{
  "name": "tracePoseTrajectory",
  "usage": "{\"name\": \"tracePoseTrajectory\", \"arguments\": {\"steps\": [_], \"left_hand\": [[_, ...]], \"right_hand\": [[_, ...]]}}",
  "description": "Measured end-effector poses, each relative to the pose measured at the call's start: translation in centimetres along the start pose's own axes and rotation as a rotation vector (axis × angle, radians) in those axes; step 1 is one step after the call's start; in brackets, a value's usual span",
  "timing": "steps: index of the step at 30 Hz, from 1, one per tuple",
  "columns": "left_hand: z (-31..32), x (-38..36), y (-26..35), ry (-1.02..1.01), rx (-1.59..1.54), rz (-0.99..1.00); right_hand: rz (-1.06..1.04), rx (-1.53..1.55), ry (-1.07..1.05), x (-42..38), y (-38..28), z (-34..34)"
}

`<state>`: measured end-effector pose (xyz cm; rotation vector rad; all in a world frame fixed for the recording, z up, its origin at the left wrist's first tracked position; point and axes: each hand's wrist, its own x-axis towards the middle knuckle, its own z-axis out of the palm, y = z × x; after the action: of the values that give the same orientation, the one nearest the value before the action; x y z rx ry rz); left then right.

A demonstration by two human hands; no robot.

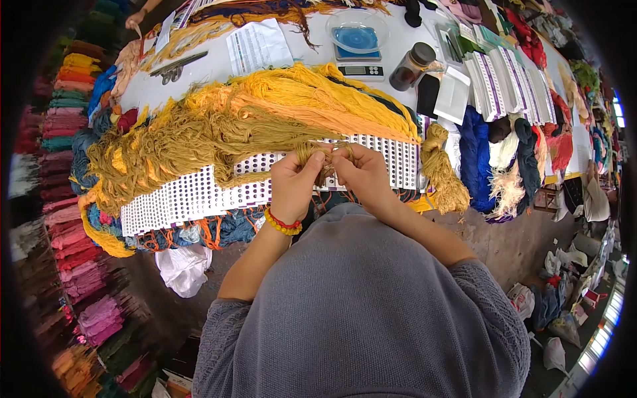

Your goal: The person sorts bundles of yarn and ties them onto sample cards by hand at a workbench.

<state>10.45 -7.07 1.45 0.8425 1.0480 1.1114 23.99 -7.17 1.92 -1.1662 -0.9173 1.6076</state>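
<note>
My left hand (296,179), with red and yellow bracelets at the wrist, is closed around a bunch of olive yarn (199,136). Beside it my right hand (361,171) pinches the end of the same yarn, its fingertips close to the left ones. The olive strands spread leftward over white cards with rows of punched holes (192,202). Behind them lie hanks of yellow yarn (292,86) and pale orange yarn (332,123). What exactly sits between the fingertips is partly hidden.
Across the table stand a digital scale (360,71) with a clear bowl (358,31), a dark jar (413,66), a printed sheet (259,48) and stacked hole cards (488,86). Blue yarn (474,152) hangs at right. Colourful hanks (83,278) fill the left side. Another person's hand (135,20) shows top left.
</note>
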Motion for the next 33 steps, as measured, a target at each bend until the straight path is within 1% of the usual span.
{"name": "tracePoseTrajectory", "arguments": {"steps": [2, 6, 8, 11, 13, 15, 16, 17, 18, 21, 22, 24, 25, 27, 29, 33], "left_hand": [[0.0, 0.1, -0.1, -0.001, 0.009, 0.029], [0.3, 0.1, 0.2, 0.001, 0.003, 0.022], [0.7, 0.0, 0.5, 0.029, -0.125, -0.02], [0.6, -0.1, 0.7, 0.023, -0.153, -0.067], [0.7, 0.0, 0.6, 0.018, -0.162, -0.059], [0.6, 0.1, 0.7, 0.012, -0.172, -0.051], [0.4, 0.1, 0.9, 0.006, -0.192, -0.092], [0.3, 0.1, 1.1, 0.001, -0.213, -0.134], [0.4, 0.0, 1.2, 0.002, -0.213, -0.135], [0.5, 0.1, 1.4, -0.003, -0.269, -0.17], [0.6, 0.1, 1.5, -0.007, -0.252, -0.167], [0.6, 0.1, 1.7, -0.009, -0.235, -0.164], [0.7, 0.1, 1.9, -0.016, -0.265, -0.178], [0.7, 0.1, 1.9, -0.023, -0.294, -0.192], [0.7, 0.2, 1.8, -0.028, -0.321, -0.186], [0.6, 0.1, 1.8, -0.041, -0.31, -0.209]], "right_hand": [[0.004, 0.013, 0.01, -0.1, -0.4, 0.2], [0.012, 0.065, 0.031, -0.1, -0.2, 0.3], [0.008, 0.093, 0.024, -0.1, -0.2, 0.3], [-0.022, 0.134, 0.032, 0.1, 0.3, 0.1], [-0.046, 0.147, 0.049, 0.3, 0.8, -0.2], [0.056, 0.281, 0.014, 0.4, 0.8, -0.7], [0.056, 0.281, 0.014, 0.4, 0.5, -0.8], [0.136, 0.412, 0.004, 0.3, 0.1, -0.8], [0.217, 0.542, -0.006, 0.4, -0.2, -0.7], [0.255, 0.557, -0.051, 0.6, 0.0, -0.8], [0.256, 0.557, -0.051, 0.7, 0.3, -0.9], [0.191, 0.407, -0.118, 0.9, 0.7, -1.0], [0.191, 0.407, -0.118, 0.8, 0.6, -0.9], [0.155, 0.253, -0.102, 0.6, -0.1, -0.7], [0.15, 0.202, -0.101, 0.7, 0.1, -0.7], [0.104, 0.068, -0.13, 0.5, -0.4, -0.4]]}}
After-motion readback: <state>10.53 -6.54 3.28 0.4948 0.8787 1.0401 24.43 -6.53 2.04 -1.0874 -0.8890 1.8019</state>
